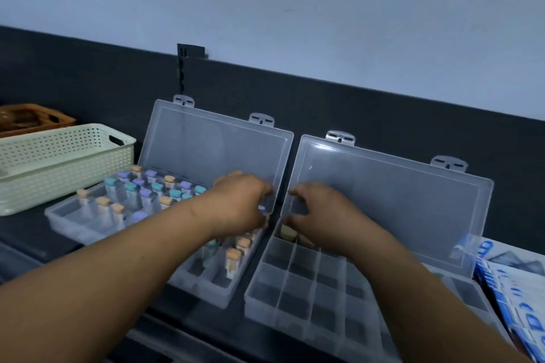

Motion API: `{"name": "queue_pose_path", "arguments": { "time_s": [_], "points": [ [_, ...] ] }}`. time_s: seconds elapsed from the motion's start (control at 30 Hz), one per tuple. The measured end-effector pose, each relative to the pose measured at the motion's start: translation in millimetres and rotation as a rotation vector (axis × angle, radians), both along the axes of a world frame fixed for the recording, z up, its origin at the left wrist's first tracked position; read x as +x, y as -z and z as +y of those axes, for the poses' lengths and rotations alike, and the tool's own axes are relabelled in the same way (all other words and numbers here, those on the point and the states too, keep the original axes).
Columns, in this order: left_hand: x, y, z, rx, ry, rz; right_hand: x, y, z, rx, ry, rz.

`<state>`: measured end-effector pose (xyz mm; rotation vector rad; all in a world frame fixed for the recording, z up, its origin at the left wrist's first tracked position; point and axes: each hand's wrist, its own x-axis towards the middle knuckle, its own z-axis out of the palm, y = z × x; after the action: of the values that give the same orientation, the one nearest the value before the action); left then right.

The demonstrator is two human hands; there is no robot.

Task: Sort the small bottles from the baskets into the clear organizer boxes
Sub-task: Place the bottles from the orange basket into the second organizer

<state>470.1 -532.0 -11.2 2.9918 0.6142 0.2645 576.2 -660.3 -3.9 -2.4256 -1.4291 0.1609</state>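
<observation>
Two clear organizer boxes stand side by side with their lids propped open. The left box [67, 219] holds several small bottles with teal, purple and orange caps [147, 191]. The right box [295, 298] has mostly bare compartments; a beige-capped bottle [286, 231] stands in its far left corner. My left hand [241, 203] hovers over the right end of the left box, fingers curled, with a purple speck at the fingertips. My right hand [321, 215] hovers over the right box's far left corner, just above the beige-capped bottle. Both hands are blurred, so what they hold is unclear.
A cream perforated basket [59, 156] stands left of the boxes, with a brown woven basket [32, 118] behind it. Blue and white packets [519, 292] lie at the right edge. A dark wall panel [383, 109] rises right behind the open lids.
</observation>
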Motion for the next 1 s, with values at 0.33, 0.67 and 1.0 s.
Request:
{"name": "queue_pose_path", "arguments": {
  "time_s": [0.33,0.67,1.0],
  "points": [
    [-174.0,-17.9,77.3,0.163,-0.187,-0.135,-131.6,-13.2,89.4,0.052,-0.166,-0.222],
    [-368.7,-23.5,164.2,0.191,-0.343,-0.072,-291.8,-12.5,187.8,0.070,-0.282,-0.199],
    [-459.5,-31.1,239.9,0.079,-0.429,-0.094,-370.7,-24.5,281.7,0.027,-0.353,-0.180]
  ]
}}
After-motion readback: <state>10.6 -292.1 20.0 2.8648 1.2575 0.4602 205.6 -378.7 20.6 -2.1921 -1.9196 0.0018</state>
